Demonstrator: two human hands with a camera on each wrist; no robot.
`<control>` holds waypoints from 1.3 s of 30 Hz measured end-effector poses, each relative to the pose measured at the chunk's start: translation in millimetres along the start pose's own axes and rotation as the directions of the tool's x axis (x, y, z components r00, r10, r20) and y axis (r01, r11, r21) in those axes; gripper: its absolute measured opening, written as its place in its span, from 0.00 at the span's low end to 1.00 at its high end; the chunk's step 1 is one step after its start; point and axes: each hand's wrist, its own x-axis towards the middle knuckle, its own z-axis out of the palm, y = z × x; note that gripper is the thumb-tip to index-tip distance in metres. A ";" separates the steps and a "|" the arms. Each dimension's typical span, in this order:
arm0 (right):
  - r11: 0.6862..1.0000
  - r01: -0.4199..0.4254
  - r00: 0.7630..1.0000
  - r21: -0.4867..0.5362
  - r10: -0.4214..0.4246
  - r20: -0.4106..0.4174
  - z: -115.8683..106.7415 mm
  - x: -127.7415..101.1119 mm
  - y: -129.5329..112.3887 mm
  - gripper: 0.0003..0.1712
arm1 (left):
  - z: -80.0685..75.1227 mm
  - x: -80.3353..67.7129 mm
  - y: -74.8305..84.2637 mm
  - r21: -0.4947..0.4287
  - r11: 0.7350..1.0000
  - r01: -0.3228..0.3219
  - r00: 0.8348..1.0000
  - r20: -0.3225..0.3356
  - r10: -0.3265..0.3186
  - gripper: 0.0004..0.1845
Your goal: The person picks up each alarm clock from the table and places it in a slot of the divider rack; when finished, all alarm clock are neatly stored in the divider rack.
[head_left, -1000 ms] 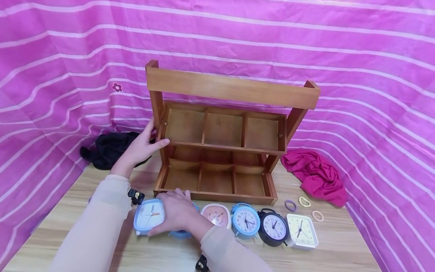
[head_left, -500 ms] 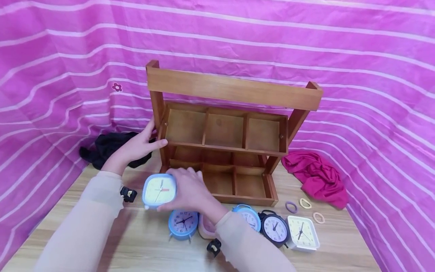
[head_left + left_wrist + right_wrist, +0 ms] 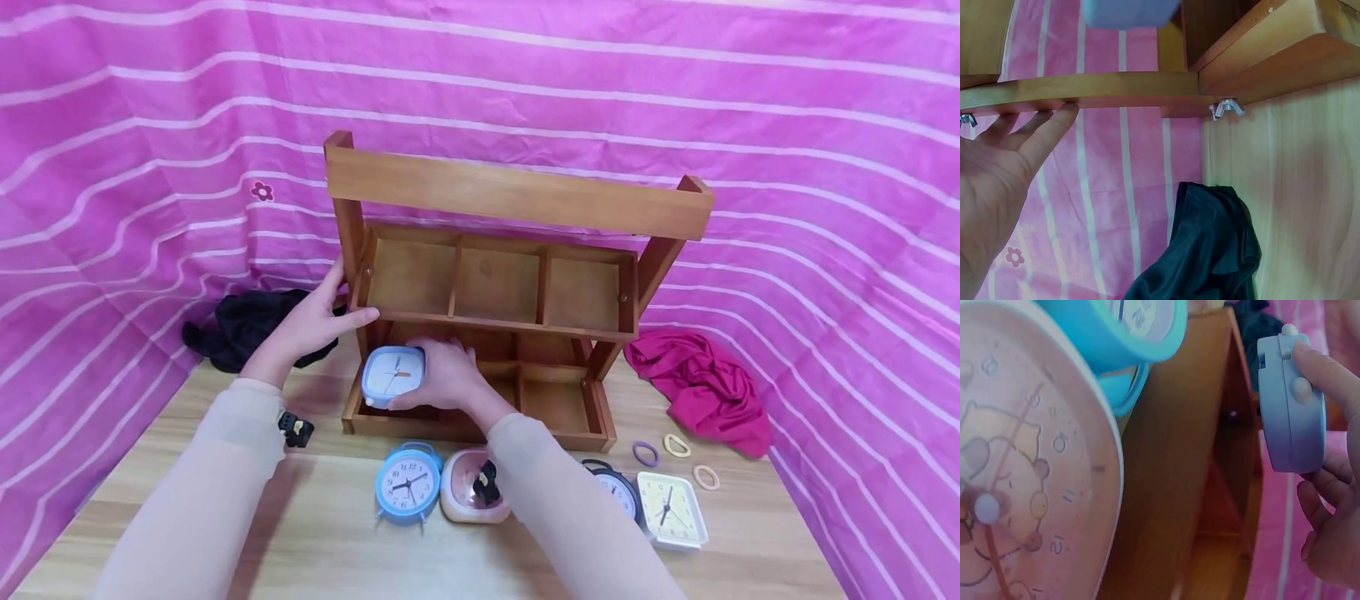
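My right hand grips a squarish light-blue alarm clock by its right side. The clock is held in front of the lower left compartment of a brown two-tier wooden rack, its white face toward me. From the right wrist view, the thumb and fingers hold the clock by its edges. My left hand touches the rack's left side post. Its fingers are straight against the wood in the left wrist view, and the thumb points across the front.
Along the rack's front stand a round blue alarm clock, a pink clock, a black clock partly behind my right sleeve, and a white square clock. Three hair ties lie right. Black cloth and red cloth flank the rack.
My right hand has lifted the squarish blue clock off the table and carried it forward and right to the rack's lower left compartment. The left hand stays at the post.
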 end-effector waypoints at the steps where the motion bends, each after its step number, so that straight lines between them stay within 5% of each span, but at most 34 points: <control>1: 1.000 -0.002 1.000 -0.011 0.003 0.005 2.2 2.4 2.4 0.53 | 0.9 -0.3 0.3 -0.006 1.000 0.005 1.000 -0.006 -0.005 0.57; 11: 0.993 -0.086 0.993 -0.080 0.092 0.080 17.0 15.8 21.9 0.53 | 11.5 -2.4 7.8 0.010 0.999 0.053 0.995 -0.082 -0.052 0.55; 39: 0.975 -0.110 0.982 -0.192 0.136 0.128 28.5 22.0 21.6 0.57 | 10.7 -1.2 1.2 -0.016 0.999 0.033 0.996 -0.077 -0.034 0.57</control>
